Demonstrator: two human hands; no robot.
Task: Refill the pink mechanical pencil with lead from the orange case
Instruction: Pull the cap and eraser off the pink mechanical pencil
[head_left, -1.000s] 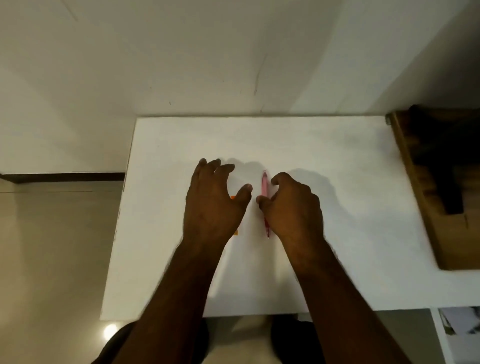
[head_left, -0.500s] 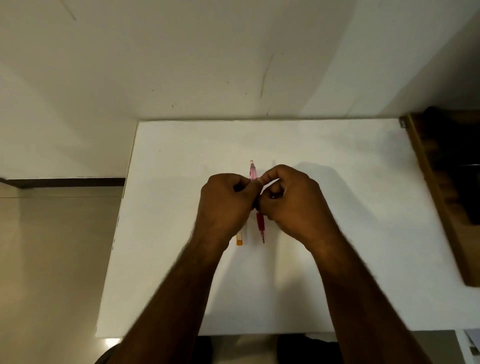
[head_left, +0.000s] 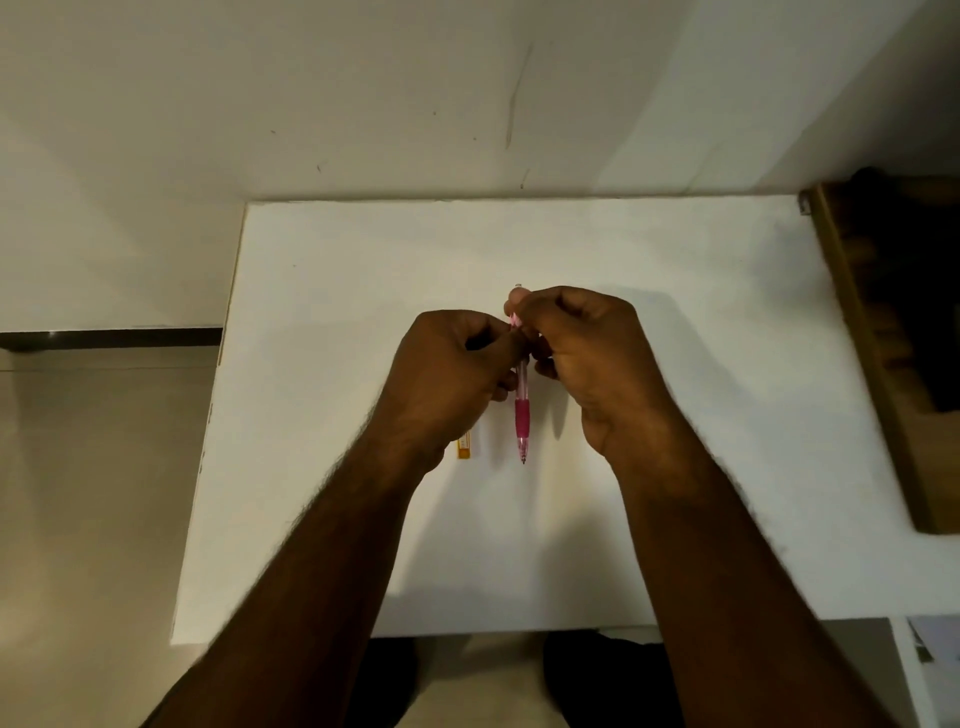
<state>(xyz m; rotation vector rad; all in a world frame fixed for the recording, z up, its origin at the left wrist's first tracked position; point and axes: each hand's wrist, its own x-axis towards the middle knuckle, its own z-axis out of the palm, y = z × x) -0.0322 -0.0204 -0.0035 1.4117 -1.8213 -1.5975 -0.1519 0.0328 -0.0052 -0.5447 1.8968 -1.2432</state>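
1. Head view: both hands meet above the middle of the white tabletop (head_left: 675, 364).
2. The left hand (head_left: 452, 374) is clenched around the upper barrel of the pink mechanical pencil (head_left: 521, 410), whose tip points toward the person.
3. The right hand (head_left: 587, 353) pinches the pencil's far end.
4. The orange case (head_left: 464, 449) lies on the tabletop, mostly hidden under the left wrist, just left of the pencil's tip
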